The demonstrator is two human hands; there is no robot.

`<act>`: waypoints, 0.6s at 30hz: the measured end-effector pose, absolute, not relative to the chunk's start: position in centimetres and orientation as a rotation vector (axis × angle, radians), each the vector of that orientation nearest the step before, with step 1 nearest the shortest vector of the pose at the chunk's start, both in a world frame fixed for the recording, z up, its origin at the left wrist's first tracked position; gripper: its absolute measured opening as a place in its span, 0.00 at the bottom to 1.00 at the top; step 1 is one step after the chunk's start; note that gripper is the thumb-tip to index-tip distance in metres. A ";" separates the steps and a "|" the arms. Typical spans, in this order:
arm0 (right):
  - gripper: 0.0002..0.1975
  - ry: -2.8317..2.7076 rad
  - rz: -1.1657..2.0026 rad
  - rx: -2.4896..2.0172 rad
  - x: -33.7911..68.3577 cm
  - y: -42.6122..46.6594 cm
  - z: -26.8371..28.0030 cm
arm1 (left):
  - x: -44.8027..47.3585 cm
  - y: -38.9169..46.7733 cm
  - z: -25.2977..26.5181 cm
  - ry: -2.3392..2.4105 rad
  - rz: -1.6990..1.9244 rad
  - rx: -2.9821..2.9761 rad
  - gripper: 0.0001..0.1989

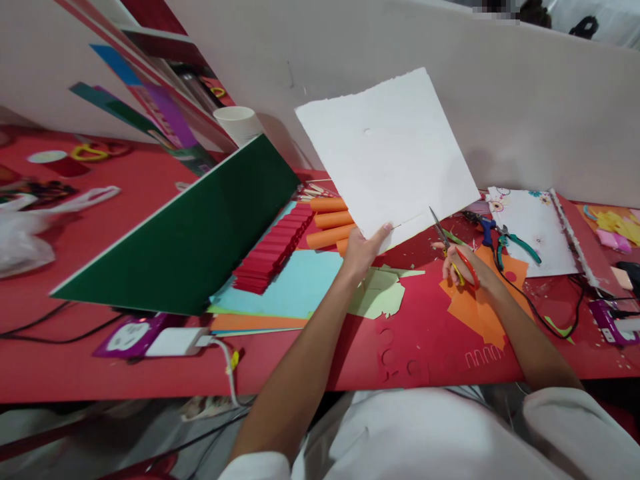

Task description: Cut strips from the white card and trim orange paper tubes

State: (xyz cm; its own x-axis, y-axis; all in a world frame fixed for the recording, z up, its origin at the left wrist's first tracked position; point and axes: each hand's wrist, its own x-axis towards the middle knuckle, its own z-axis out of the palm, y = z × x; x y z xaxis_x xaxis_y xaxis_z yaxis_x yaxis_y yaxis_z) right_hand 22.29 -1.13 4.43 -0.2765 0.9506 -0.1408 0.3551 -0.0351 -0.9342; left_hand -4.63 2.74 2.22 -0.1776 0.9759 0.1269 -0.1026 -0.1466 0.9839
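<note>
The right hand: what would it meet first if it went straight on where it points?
The right hand would probably meet the white sheet, scissors first, though depth is unclear.

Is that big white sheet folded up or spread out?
Spread out: the white sheet shows one broad face with four corners, while the left hand grips its lower edge.

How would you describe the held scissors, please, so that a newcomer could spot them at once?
Find the big white sheet held up by the left hand. By its lower edge, the right hand holds the scissors, tips pointing up. Their mixed red and yellow handles set them apart from the teal-handled pliers on the right.
</note>
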 end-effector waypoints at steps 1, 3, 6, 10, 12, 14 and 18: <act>0.39 -1.672 1.328 -1.376 22.4 -1.1 4.5 | -4.6 2.8 2.2 1.178 1.494 1.130 0.28; 0.38 -1.691 1.334 -1.363 22.5 -1.2 4.5 | -4.6 2.8 2.2 1.182 1.498 1.120 0.28; 0.39 -1.715 1.328 -1.344 22.6 -1.2 4.4 | -4.6 2.8 2.2 1.194 1.491 1.114 0.28; 0.41 -1.728 1.345 -1.319 22.5 -1.1 4.0 | -4.7 2.8 2.3 1.216 1.475 1.124 0.28; 0.40 -1.729 1.353 -1.288 22.4 -1.0 3.8 | -4.7 2.8 2.2 1.211 1.479 1.131 0.28; 0.37 -1.728 1.365 -1.235 22.3 -1.0 3.8 | -4.7 2.8 2.1 1.209 1.483 1.136 0.28; 0.33 -1.706 1.380 -1.235 22.3 -1.2 4.2 | -4.7 2.9 1.9 1.203 1.477 1.148 0.28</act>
